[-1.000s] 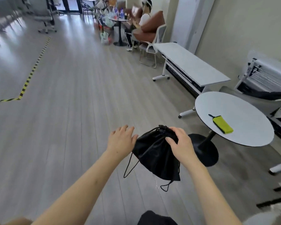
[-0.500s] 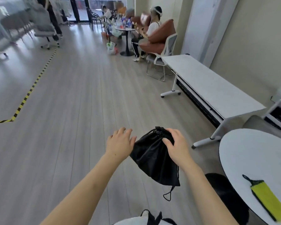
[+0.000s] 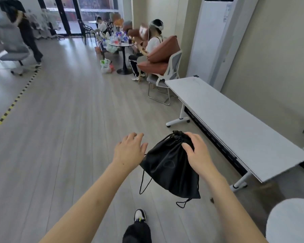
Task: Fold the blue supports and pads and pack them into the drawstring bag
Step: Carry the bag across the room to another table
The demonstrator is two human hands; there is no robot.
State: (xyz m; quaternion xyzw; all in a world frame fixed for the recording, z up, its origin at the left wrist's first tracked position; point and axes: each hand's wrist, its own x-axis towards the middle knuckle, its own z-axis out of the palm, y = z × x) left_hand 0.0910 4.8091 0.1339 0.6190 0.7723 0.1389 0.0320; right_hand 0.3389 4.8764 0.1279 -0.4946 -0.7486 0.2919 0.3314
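The round table (image 3: 288, 221) has slid lower-right; right hand (image 3: 197, 155) grips the drawstring bag (image 3: 170, 171), left hand (image 3: 130, 151) open.

Long white folding table (image 3: 235, 127) beside wall, round white table (image 3: 291, 223) nearby.

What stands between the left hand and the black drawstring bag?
Nothing visible. The left hand hangs open beside the drawstring bag, with only a hanging cord near it. The right hand grips the bag's cinched top.
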